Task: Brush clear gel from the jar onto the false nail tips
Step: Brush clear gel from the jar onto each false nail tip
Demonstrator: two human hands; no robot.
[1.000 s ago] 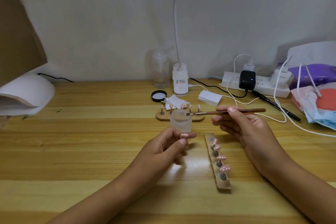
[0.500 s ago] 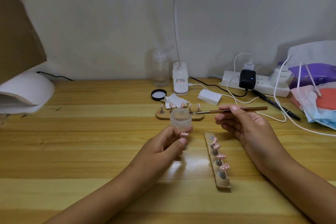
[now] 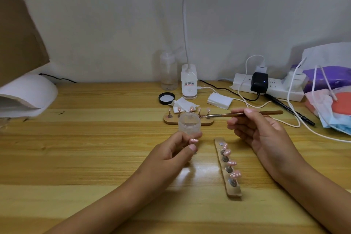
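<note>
Copper brush [image 3: 224, 115], pinched level in the right hand [image 3: 262, 135], points left at the jar [image 3: 189, 124], just beyond the nail tip [image 3: 194, 140] pinched by the left hand [image 3: 171, 152].

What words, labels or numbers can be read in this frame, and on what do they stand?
No text here is legible.
The sticker on the white lamp base: red and dark print, too small and blurred to read.

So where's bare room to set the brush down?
Bare wood lies left of the left hand, from the white lamp dome to the jar. Crowded: behind the jar, round the nail stand, and back right by the power strip.
</note>
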